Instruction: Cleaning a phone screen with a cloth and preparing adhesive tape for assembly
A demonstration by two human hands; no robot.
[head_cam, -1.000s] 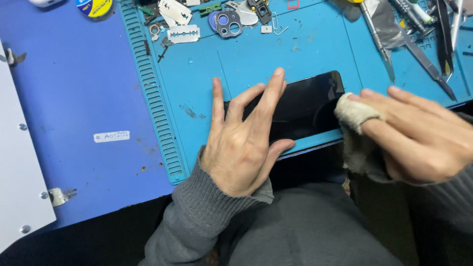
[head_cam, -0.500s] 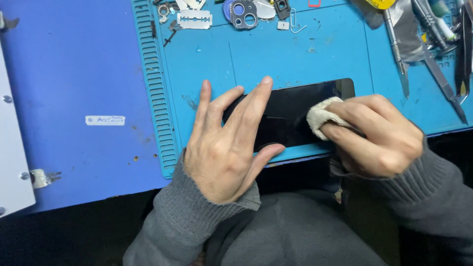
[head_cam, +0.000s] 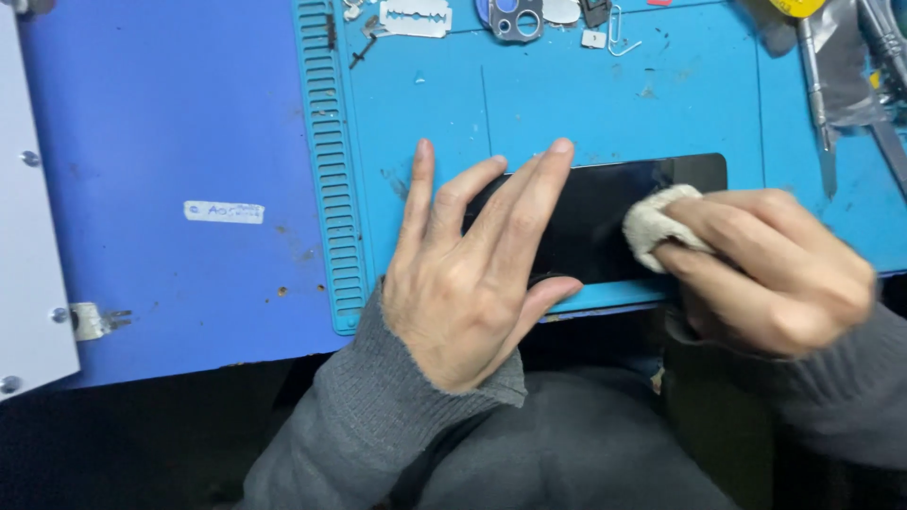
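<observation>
- White panel (head_cam: 28,208) at far left edge, screws showing, lying on the darker blue bench top (head_cam: 170,142). Keep it out of the wiping zone.
- Small white label (head_cam: 223,212) stuck to the bench top, well apart from the work.
- Light blue repair mat (head_cam: 567,104) starts at its ribbed strip (head_cam: 326,170); the black phone screen (head_cam: 605,212) lies flat on the mat near its front edge, long side across.
- Left hand (head_cam: 468,274) lies flat on the screen's left end, fingers straight and spread apart, thumb along the near edge. It grips nothing, just pins the screen down. Good: broad even pressure, no fingertip point loads on glass.
- Right hand (head_cam: 765,269) has its fingers bunched tight together, clamped on a small off-white cloth wad (head_cam: 657,227), which touches the screen's right part.
- To do it well: short strokes away from the holding hand, light pressure, turn the wad to a clean face (cannot tell from here whether it is damp or dry).
- Razor blade (head_cam: 416,17), camera-ring part (head_cam: 515,17) and a paper clip (head_cam: 619,38) lie along the mat's far edge; metal tools (head_cam: 817,94) at far right. All apart from the screen; keep grit from there off the cloth.
</observation>
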